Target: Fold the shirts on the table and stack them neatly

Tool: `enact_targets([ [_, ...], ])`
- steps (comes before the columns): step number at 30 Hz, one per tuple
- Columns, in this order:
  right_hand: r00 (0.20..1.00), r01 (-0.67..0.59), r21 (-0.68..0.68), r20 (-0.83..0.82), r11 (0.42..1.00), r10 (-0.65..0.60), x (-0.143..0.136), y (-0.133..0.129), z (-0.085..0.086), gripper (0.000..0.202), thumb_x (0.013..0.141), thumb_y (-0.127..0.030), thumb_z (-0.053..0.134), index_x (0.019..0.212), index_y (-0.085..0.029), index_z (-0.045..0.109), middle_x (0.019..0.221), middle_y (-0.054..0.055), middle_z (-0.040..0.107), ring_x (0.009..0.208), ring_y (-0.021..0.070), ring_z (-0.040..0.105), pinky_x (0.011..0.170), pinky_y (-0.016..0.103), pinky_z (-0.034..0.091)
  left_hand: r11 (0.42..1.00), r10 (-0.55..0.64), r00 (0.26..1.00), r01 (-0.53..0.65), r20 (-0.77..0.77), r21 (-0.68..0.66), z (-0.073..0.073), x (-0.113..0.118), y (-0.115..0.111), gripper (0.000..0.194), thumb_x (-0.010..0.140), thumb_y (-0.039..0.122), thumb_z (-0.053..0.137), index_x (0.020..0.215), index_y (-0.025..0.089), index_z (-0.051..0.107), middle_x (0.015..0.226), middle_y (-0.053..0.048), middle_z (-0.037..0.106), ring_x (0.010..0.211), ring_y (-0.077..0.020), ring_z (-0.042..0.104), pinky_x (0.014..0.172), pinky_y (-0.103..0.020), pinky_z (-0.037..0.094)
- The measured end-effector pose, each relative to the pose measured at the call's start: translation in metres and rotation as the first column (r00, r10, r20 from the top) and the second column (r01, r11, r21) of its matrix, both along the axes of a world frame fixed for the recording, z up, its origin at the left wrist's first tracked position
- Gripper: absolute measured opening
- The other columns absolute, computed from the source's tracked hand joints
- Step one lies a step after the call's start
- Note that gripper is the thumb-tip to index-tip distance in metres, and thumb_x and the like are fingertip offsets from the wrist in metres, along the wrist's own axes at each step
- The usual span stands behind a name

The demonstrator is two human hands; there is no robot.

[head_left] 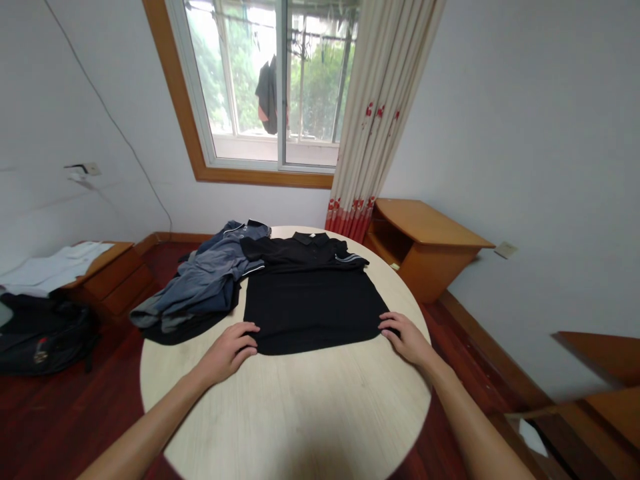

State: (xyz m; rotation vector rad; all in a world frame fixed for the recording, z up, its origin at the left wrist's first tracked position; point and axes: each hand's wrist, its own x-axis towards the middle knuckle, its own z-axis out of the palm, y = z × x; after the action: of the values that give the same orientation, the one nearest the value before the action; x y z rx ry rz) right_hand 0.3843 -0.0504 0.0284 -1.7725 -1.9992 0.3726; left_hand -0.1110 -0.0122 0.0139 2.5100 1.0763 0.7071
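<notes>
A black polo shirt (310, 303) lies spread on the round pale table (300, 413), its collar toward the window and its hem toward me. Light stripes edge the sleeve on the right. My left hand (233, 350) is at the left corner of the hem, its curved fingers closed on the cloth's edge. At the right corner, my right hand (406, 337) has its fingertips on the hem in the same way. Left of the shirt, a loose heap of blue-grey and dark clothes (205, 273) touches its sleeve and hangs toward the table's edge.
A wooden cabinet (435, 227) stands behind the table on the right, beside a long curtain (380, 100). On the left are a low drawer unit (117, 280) with white papers and a black bag (45, 333). Wooden furniture (600, 427) fills the lower right corner.
</notes>
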Motion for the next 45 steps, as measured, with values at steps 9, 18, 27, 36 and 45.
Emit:
enact_targets([
  [9, 0.996, -0.083, -0.399, -0.014, 0.913, 0.085, 0.011, -0.033, 0.07, 0.024, 0.079, -0.034, 0.057, 0.085, -0.018, 0.075, 0.089, 0.008, 0.074, 0.084, 0.023, 0.066, 0.079, 0.031, 0.05, 0.971, -0.196, 0.98, 0.197, 0.021, -0.133, 0.067, -0.012, -0.033, 0.027, 0.099, 0.039, 0.049, 0.089, 0.022, 0.067, 0.097, -0.007, 0.072, 0.095, -0.0205, 0.063, 0.09, -0.034, 0.047],
  [18, 0.918, 0.102, -0.35, 0.394, 0.931, 0.047, -0.078, -0.012, 0.088, 0.03, 0.087, -0.023, 0.056, 0.11, -0.019, 0.074, 0.11, 0.013, 0.074, 0.099, 0.0273, 0.069, 0.085, 0.036, 0.051, 0.884, -0.251, 0.963, 0.185, -0.102, -0.43, 0.077, 0.047, -0.008, 0.039, 0.099, 0.046, 0.047, 0.092, 0.018, 0.074, 0.093, -0.005, 0.075, 0.085, -0.0187, 0.068, 0.081, -0.028, 0.049],
  [27, 0.959, -0.108, -0.039, 0.259, 0.993, 0.114, -0.173, 0.026, 0.0, 0.056, 0.1, -0.041, 0.043, 0.15, -0.015, 0.043, 0.16, 0.011, 0.035, 0.149, 0.0253, 0.029, 0.122, 0.047, 0.02, 0.996, -0.065, 0.941, 0.04, -0.332, -0.08, 0.01, 0.12, -0.003, 0.054, 0.101, 0.049, 0.039, 0.148, 0.024, 0.044, 0.161, -0.008, 0.033, 0.151, -0.029, 0.025, 0.12, -0.06, 0.017],
  [36, 0.935, 0.179, -0.001, 0.31, 0.984, -0.17, -0.084, 0.008, -0.024, 0.056, 0.102, -0.044, 0.034, 0.15, -0.016, 0.043, 0.161, 0.01, 0.034, 0.15, 0.0239, 0.026, 0.122, 0.046, 0.019, 0.995, -0.091, 0.959, 0.098, -0.269, 0.013, 0.004, 0.087, -0.041, 0.057, 0.097, 0.057, 0.046, 0.143, 0.023, 0.051, 0.154, -0.011, 0.045, 0.146, -0.0355, 0.032, 0.116, -0.064, 0.021],
  [45, 0.928, 0.206, 0.038, 0.311, 0.978, -0.208, -0.071, 0.007, -0.029, 0.054, 0.102, -0.042, 0.037, 0.147, -0.015, 0.048, 0.158, 0.011, 0.039, 0.149, 0.0242, 0.031, 0.122, 0.046, 0.022, 0.952, -0.29, 0.923, 0.305, -0.253, 0.023, 0.018, 0.104, -0.069, 0.021, 0.096, 0.038, 0.058, 0.092, 0.021, 0.068, 0.096, -0.005, 0.064, 0.089, -0.0198, 0.055, 0.076, -0.035, 0.039],
])
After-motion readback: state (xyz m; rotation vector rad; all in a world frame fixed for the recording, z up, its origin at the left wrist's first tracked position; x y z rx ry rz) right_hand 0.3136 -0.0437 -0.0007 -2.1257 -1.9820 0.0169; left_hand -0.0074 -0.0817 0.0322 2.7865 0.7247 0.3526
